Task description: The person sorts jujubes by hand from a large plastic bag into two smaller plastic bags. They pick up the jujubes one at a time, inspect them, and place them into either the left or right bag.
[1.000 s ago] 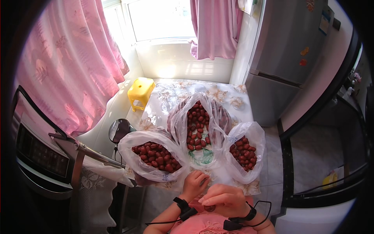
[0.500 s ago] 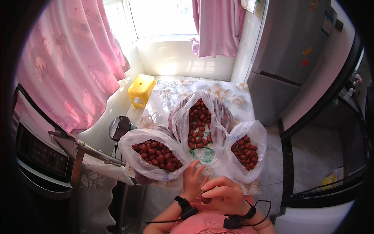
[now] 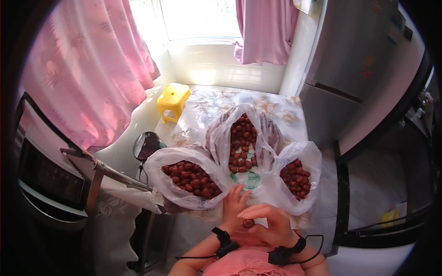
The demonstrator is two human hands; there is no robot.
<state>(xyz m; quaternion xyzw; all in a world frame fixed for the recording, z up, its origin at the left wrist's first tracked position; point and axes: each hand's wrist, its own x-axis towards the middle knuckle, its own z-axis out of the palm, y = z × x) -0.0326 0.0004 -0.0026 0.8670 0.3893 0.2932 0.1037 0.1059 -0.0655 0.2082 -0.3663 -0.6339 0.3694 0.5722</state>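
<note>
My right hand (image 3: 272, 226) pinches a single red date (image 3: 248, 223) between thumb and fingers, close in front of my body. Just beside it, my left hand (image 3: 234, 208) has its fingers stretched out at the table's front edge, and nothing shows in it. Beyond the hands stands the middle plastic bag (image 3: 220, 138), gaping toward me, with red dates (image 3: 243, 133) and a green print inside. At left, another open bag (image 3: 154, 161) is heaped with red dates (image 3: 191, 179). A smaller bag (image 3: 314, 158) at right also holds red dates (image 3: 294, 180).
The bags rest on a table with a flowered cloth (image 3: 202, 103). A yellow stool (image 3: 173, 99) and a round dark mirror-like object (image 3: 146, 146) stand to its left. A refrigerator (image 3: 317, 115) is at right; a microwave-like appliance (image 3: 50, 175) is at near left.
The red date in my right hand shows more plainly between the fingertips, and that hand's fingers have straightened. My left hand stays near the bags. The whole view has shifted slightly.
</note>
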